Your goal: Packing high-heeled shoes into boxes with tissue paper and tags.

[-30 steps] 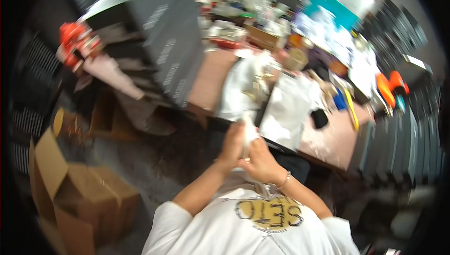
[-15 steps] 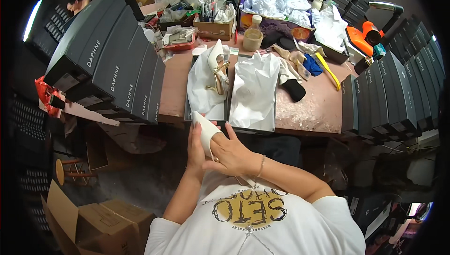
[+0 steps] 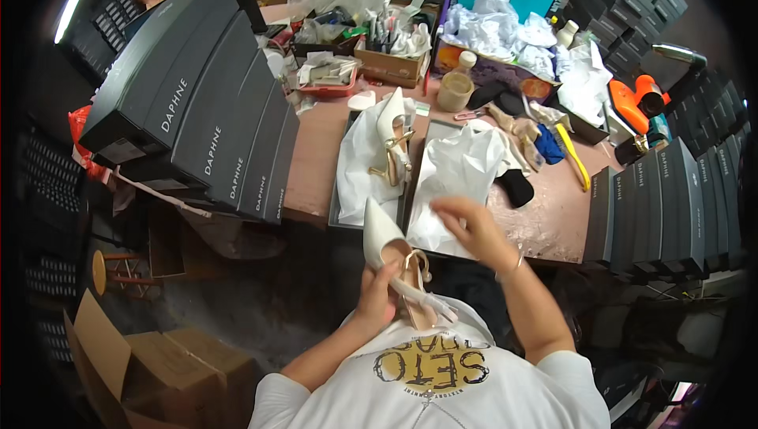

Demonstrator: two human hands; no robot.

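Over at nine o'clock, the stack of dark shoe boxes (image 3: 205, 113) is leaning along the surface (image 3: 312, 157), well clear of the action. Moving in, the left hand (image 3: 377, 301) is wrapping closed around the cream pointed-toe slingback shoe (image 3: 395, 259), gripping it at the waist, toe pointing up toward twelve o'clock, held in the air just below the surface edge, close to the chest. A clear plastic stick (image 3: 430, 303) is poking out of the heel end toward four o'clock. Up at twelve, the matching shoe (image 3: 392, 141) is lying in an open box on white tissue paper (image 3: 462, 176). The right hand (image 3: 472, 228) is hovering loosely open, fingers relaxed and holding nothing, just beside the shoe's strap and above the tissue. To my eye, keeping that left grip firm on the sole rather than the upper is looking wise, so the pale finish is staying clean. Far right, at three o'clock, more dark boxes (image 3: 663, 204) are standing upright.
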